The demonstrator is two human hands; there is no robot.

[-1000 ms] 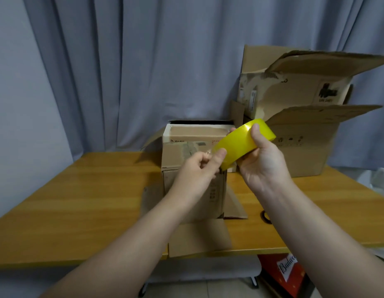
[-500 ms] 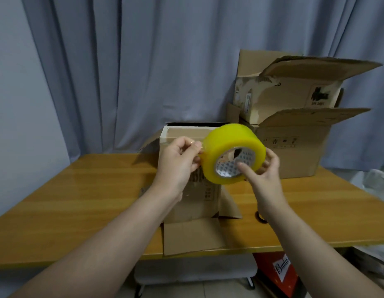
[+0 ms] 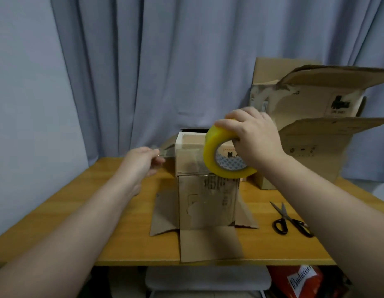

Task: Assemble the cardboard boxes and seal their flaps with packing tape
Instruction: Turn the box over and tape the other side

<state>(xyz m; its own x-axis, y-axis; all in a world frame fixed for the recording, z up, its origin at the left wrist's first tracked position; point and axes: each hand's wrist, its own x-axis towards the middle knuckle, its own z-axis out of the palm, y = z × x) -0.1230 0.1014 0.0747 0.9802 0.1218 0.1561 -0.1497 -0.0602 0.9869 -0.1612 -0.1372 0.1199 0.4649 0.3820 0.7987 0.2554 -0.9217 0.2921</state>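
Grey-blue curtain [image 3: 186,61] across the far side, pale wall [image 3: 25,104] at left, wooden table [image 3: 262,244], black-handled scissors [image 3: 289,220] near right, red Budweiser pack [image 3: 298,280] underneath.

Left hand [image 3: 143,161]: raised over the far left part of the table [image 3: 126,239], fingers curled, thumb and fingertips pinching the free end of the tape strip [image 3: 182,157].
Right hand [image 3: 254,136]: higher, over the table's far middle, back toward the camera, fingers curled over the top of the tape roll [image 3: 210,155], thumb at its core.
Left forearm [image 3: 90,216]: bare, reaching in from the lower left.
Right forearm [image 3: 328,203]: bare, reaching in from the lower right.
Spacing: hands well apart, right above left.
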